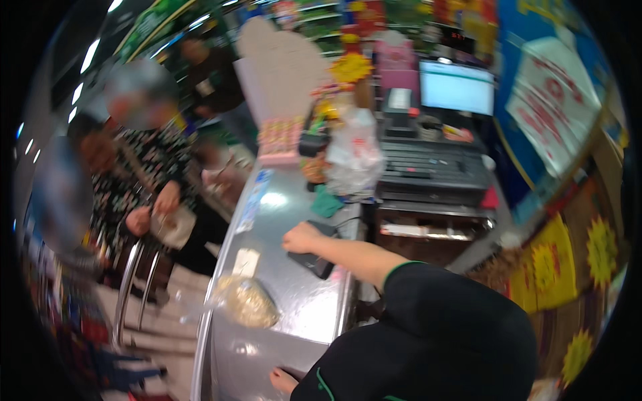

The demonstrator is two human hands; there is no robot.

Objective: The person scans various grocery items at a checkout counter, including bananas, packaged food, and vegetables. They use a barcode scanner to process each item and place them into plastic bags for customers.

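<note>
My right hand [304,238] reaches out over the metal counter [294,294] with its fingers curled closed. It rests at a dark flat device [321,264], whose exact kind I cannot make out; what is under the fingers is hidden. Only a small part of my left hand [284,381] shows, low in the view by the counter, and the rest is behind my dark clothing. Between the hands, near the far edge of the counter, lies a clear plastic bag [249,304] of pale yellowish food. A white paper slip [247,262] sits at its top.
Beyond the counter stand a metal rail [128,287] and several people, one in a flowered top [127,180] with a pale bag. A pink box [279,139] and white plastic bags [354,150] stand at the counter's end, beside a keyboard [428,164] and a lit monitor [458,87].
</note>
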